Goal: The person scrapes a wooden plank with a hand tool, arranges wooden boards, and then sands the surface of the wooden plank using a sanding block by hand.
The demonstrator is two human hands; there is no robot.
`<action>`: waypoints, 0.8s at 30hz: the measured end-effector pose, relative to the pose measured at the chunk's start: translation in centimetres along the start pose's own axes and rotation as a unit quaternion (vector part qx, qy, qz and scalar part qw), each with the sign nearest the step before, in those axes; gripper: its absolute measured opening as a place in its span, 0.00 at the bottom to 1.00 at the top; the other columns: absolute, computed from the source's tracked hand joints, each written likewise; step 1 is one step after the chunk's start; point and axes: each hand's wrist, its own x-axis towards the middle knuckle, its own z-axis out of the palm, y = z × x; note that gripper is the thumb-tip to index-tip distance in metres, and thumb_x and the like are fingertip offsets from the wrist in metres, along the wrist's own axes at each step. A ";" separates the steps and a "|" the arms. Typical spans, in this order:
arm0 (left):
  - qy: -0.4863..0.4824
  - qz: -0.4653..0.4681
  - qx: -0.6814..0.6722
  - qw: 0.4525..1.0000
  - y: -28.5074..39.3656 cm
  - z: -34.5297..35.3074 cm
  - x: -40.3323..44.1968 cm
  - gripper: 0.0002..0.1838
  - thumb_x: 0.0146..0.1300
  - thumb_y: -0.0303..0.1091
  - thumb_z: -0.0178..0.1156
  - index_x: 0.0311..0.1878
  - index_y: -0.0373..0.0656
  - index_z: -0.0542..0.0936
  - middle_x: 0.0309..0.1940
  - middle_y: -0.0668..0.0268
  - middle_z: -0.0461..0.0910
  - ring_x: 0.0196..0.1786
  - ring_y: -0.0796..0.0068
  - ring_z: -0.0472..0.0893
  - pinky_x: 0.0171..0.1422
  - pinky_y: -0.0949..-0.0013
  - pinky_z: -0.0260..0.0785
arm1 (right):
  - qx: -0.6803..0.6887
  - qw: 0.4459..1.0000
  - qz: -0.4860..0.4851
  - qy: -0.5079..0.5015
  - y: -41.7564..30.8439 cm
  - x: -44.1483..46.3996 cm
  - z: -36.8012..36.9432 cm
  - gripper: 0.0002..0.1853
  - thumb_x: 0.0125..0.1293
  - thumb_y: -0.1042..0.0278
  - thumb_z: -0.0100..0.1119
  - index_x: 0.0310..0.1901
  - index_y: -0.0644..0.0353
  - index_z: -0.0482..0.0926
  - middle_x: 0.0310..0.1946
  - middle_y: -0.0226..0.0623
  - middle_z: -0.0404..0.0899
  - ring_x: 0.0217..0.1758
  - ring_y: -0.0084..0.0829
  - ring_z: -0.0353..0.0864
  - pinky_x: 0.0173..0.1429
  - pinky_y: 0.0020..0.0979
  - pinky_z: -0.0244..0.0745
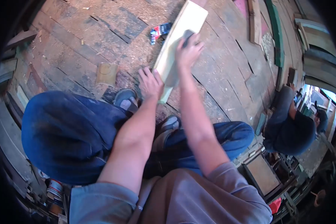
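Observation:
A pale wooden board [186,19] lies at a slant on the floor in front of my feet. My right hand [188,52] is closed around a small dark block [188,36], pressed to the board's upper face; its exact kind is unclear. At the board's near left edge, my left hand [151,84] rests with its fingers spread, touching the wood. Part of the near end is hidden behind my hands and wrists.
A small red and blue packet [160,30] lies left of the board. Further left is a curved tan piece [106,74]. Sawdust covers the plank floor [74,44]. Lengths of timber [254,22] and a green beam [275,33] lie right. Another person [291,127] sits at the right.

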 end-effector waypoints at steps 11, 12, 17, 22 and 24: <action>-0.012 -0.003 -0.010 1.000 -0.1 0.0 0.1 0.18 0.74 0.44 0.49 0.55 0.40 0.70 0.50 0.50 0.68 0.53 0.45 0.74 0.50 0.46 0.74 | 0.018 0.999 0.003 -0.033 0.8 6.8 2.0 0.34 0.68 0.53 0.59 0.71 0.63 0.66 0.51 0.60 0.67 0.56 0.58 0.69 0.61 0.51 0.70; -0.016 -0.013 -0.014 1.000 -0.1 -0.1 -0.1 0.18 0.74 0.44 0.48 0.55 0.40 0.70 0.50 0.50 0.69 0.54 0.44 0.74 0.52 0.45 0.72 | 0.023 0.999 0.018 -0.043 0.1 3.4 0.3 0.34 0.68 0.54 0.60 0.71 0.63 0.66 0.48 0.59 0.66 0.52 0.58 0.69 0.58 0.52 0.70; 0.003 0.009 -0.009 1.000 -0.3 0.5 0.3 0.17 0.73 0.43 0.49 0.55 0.39 0.71 0.50 0.49 0.69 0.53 0.43 0.75 0.52 0.45 0.72 | 0.010 0.998 0.030 -0.063 -0.9 -6.0 -2.7 0.36 0.66 0.57 0.62 0.73 0.63 0.66 0.46 0.61 0.66 0.50 0.60 0.68 0.57 0.55 0.69; -0.020 -0.006 0.009 1.000 -0.1 0.1 0.1 0.20 0.73 0.45 0.49 0.57 0.39 0.70 0.50 0.50 0.69 0.54 0.44 0.74 0.52 0.45 0.73 | -0.001 0.999 0.015 -0.038 0.1 1.3 0.2 0.35 0.66 0.57 0.61 0.72 0.62 0.66 0.48 0.60 0.67 0.54 0.59 0.69 0.59 0.53 0.69; -0.023 -0.008 0.006 1.000 -0.4 0.3 0.0 0.19 0.73 0.45 0.48 0.56 0.39 0.70 0.51 0.50 0.68 0.54 0.44 0.73 0.52 0.45 0.73 | -0.006 0.997 0.039 -0.062 0.0 6.6 1.2 0.35 0.68 0.55 0.59 0.73 0.62 0.66 0.50 0.59 0.67 0.56 0.58 0.70 0.62 0.52 0.70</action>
